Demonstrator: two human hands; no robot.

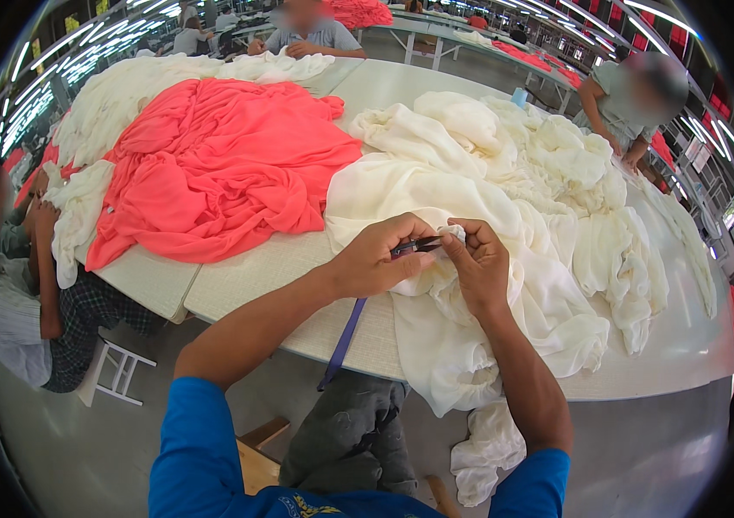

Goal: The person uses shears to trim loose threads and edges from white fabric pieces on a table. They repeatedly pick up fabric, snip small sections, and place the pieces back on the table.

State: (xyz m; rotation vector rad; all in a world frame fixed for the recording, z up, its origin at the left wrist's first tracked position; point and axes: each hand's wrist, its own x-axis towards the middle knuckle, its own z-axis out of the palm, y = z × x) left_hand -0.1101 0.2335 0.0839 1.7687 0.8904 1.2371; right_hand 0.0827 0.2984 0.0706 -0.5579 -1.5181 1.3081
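My curled left hand grips dark snips, my right hand pinches cream cloth just beside, so I should keep it taut, loose folds well clear.

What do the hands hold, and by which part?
The left hand holds dark snips by the handles; the right hand pinches a bunched bit of cream fabric.

Single head-worn fisheye view, facing down and forward over table; left hand, right hand near, mid-frame.
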